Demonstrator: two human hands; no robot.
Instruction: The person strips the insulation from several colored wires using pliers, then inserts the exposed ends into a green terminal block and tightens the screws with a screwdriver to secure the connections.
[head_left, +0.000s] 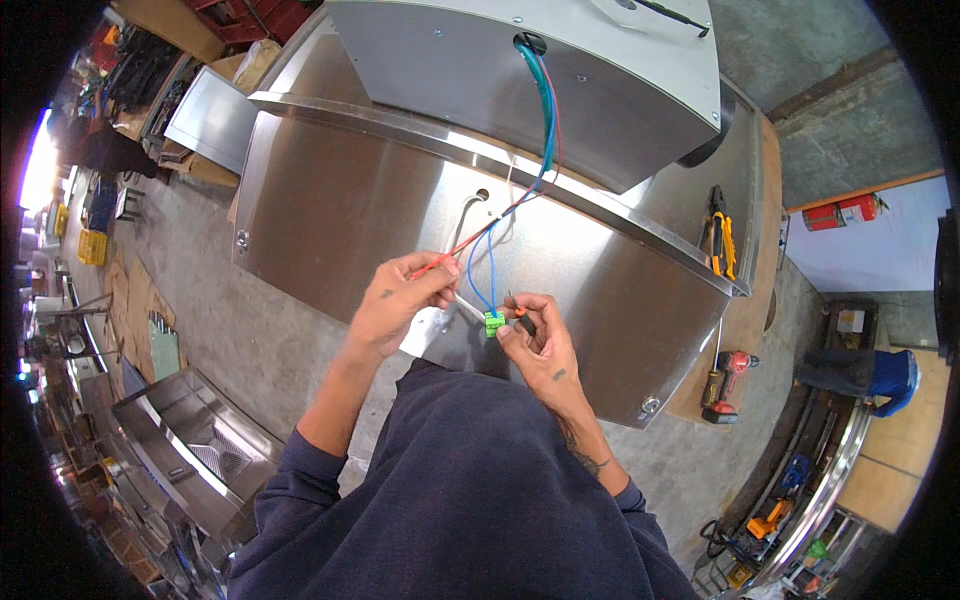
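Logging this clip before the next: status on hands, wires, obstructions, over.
Left hand pinching red wire. Right hand at green connector, holding small orange-and-black tool. Possible obstruction: blue wire loop between hands, running into connector.

At twelve o'clock, the metal enclosure (480, 80) is cut off; toward four, the screwdriver (521, 313) is partly hidden by the right hand (546, 348).

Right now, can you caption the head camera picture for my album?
Left hand pinching a thin red wire, right hand at a small green block-shaped connector with thin blue wires.
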